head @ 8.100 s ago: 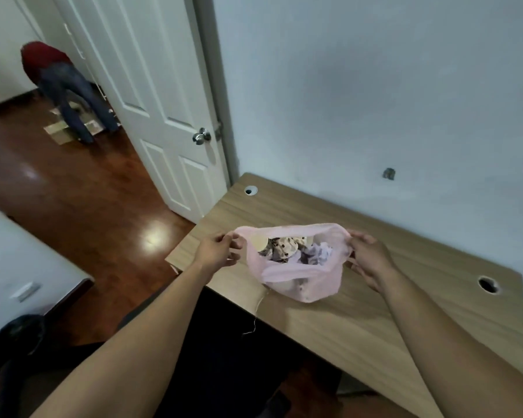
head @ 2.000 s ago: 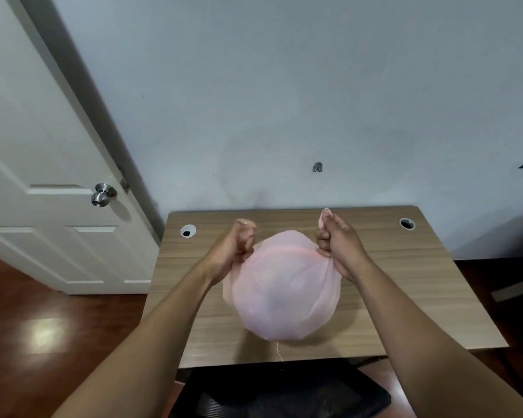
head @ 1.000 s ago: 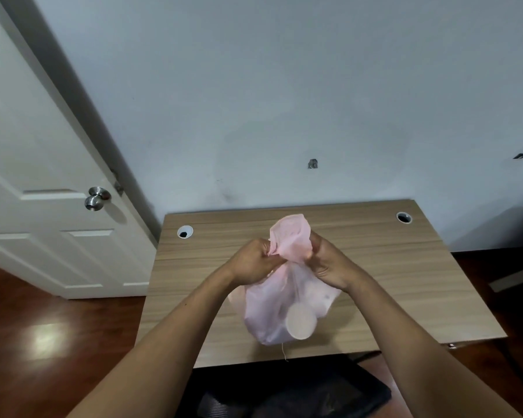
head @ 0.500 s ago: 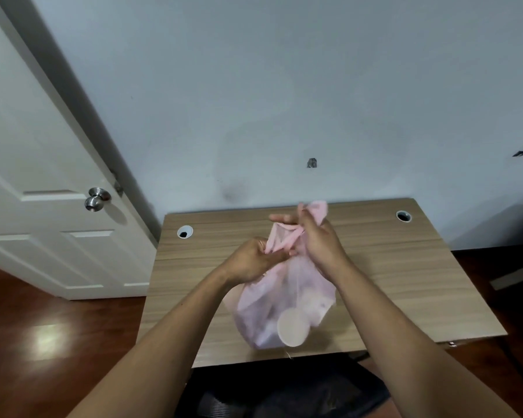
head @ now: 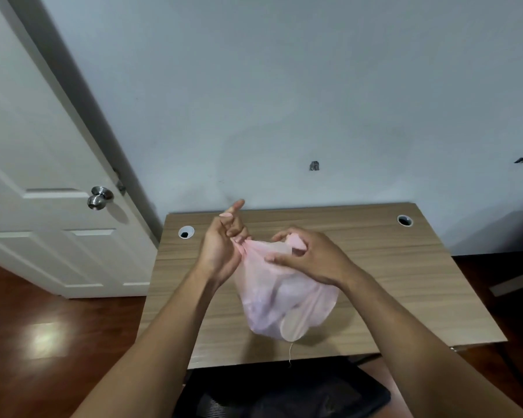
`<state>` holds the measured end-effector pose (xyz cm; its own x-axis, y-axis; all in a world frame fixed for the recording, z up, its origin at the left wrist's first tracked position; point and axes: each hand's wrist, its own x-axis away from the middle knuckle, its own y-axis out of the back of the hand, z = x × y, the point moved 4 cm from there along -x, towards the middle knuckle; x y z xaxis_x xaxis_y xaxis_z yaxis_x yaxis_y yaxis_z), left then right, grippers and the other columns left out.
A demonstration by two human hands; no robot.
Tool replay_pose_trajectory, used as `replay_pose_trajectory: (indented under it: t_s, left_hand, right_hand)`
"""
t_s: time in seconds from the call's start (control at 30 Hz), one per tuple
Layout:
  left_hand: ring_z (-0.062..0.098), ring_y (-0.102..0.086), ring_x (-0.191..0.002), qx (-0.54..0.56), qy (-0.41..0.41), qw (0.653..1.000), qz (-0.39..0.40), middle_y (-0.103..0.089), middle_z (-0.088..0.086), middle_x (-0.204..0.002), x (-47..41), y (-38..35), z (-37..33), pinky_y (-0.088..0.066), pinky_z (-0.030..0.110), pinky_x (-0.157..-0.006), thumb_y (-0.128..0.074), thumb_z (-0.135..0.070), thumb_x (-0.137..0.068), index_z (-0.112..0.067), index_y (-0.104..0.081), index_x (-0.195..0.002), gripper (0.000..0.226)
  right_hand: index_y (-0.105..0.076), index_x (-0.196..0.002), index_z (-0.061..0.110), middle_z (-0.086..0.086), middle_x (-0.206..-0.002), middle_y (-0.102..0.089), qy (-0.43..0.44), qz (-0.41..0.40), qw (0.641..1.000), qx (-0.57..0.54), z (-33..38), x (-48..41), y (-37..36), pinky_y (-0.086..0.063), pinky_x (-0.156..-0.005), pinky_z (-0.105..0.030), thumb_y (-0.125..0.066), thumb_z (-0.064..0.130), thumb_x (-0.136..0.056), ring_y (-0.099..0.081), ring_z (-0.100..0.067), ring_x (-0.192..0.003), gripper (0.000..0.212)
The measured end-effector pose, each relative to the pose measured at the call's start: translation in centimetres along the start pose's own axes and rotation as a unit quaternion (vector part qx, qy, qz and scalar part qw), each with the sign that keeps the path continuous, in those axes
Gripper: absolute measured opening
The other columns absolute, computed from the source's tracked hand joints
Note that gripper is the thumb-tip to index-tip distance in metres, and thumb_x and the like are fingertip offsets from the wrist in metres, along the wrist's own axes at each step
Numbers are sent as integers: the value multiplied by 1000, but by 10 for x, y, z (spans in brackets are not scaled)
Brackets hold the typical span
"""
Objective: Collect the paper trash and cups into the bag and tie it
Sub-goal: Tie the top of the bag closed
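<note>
pink bag [head: 272,294] at the bench [head: 411,285], a cup [head: 293,327] visible through its wall. left hand [head: 222,251] pinches the gathered neck; right hand [head: 313,257] grips the top.

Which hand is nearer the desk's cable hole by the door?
Left. The left hand is just beside the cable hole, gripping the pink bag; the right hand grips it farther away.

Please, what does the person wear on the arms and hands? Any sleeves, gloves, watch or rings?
Nothing shows. The left hand and right hand are bare: no gloves, rings or watch. The left forearm and right forearm have no sleeves.
</note>
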<state>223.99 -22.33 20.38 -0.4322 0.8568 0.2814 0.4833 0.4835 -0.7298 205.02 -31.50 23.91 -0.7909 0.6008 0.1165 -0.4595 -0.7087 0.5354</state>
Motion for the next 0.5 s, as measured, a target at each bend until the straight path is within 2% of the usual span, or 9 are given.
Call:
replay_pose_trajectory:
  t_s: [0.07,0.13,0.23,0.3,0.33,0.37,0.4,0.43,0.5]
  left_hand:
    - [12,-29,-54,28,-9,999,-17,-28,-6,-63,-3,-1,-3,-34,27,-64,-37,-13,-103,-11,-60,-140,43]
    - [13,-33,-56,42,-11,999,-22,-31,-5,-65,-1,-10,-1,-39,27,-67,-39,-13,-106,-12,-61,-136,37]
    - [14,-39,-63,43,-9,999,-20,-34,-3,-69,3,-25,1,-43,28,-77,-42,-15,-111,-10,-60,-137,31]
    - [18,-55,-76,1,-21,1000,-3,-45,-1,-76,3,-27,-2,-50,35,-88,-45,-27,-114,-8,-53,-148,39]
    - [21,-64,-88,-46,-26,999,8,-56,1,-84,4,-24,-5,-53,40,-93,-48,-38,-114,-8,-48,-153,49]
    - [24,-71,-103,-133,-36,990,18,-69,2,-98,9,-21,-9,-55,43,-98,-50,-50,-111,-11,-48,-155,59]
    - [23,-74,-115,-251,-49,966,29,-77,3,-113,16,-17,-14,-56,42,-102,-51,-60,-107,-14,-54,-152,65]
    - [20,-74,-120,-370,-61,926,45,-79,3,-122,23,-14,-17,-57,37,-105,-49,-64,-106,-15,-63,-144,64]
    - [12,-74,-121,-486,-63,867,89,-80,0,-125,33,-12,-14,-55,26,-103,-46,-57,-110,-14,-75,-129,55]
  right_hand:
    - [-73,-129,51,22,-99,-80,-6,25,995,96,-3,0,-10,-58,-82,-27,-85,86,-68,-72,0,-80,72]
    - [-78,-115,40,13,-85,-78,24,-23,983,179,-7,-7,-19,-59,-75,-34,-77,91,-73,-67,-9,-72,67]
    - [-66,-69,22,1,-57,-53,67,-89,978,178,-10,-18,-28,-52,-59,-42,-75,67,-93,-47,-23,-58,51]
    - [-68,-58,38,5,-54,-50,50,-94,989,103,-10,-20,-26,-42,-56,-38,-79,53,-97,-45,-16,-55,43]
    - [-62,-56,40,10,-55,-57,43,-94,992,70,-7,-19,-23,-40,-57,-36,-81,47,-98,-47,-10,-55,47]
    - [-81,-74,30,15,-61,-68,40,-91,994,35,-5,-17,-18,-42,-59,-35,-82,44,-98,-54,-3,-58,28]
    - [-89,-85,35,20,-71,-77,38,-93,995,0,-4,-16,-15,-46,-62,-32,-84,42,-97,-59,5,-64,15]
    - [-90,-91,29,24,-76,-79,36,-87,995,-24,-2,-15,-14,-46,-63,-29,-84,41,-97,-61,9,-67,15]
    - [-88,-83,27,24,-66,-68,36,-79,995,-45,-3,-16,-12,-40,-60,-28,-85,46,-96,-51,5,-62,23]
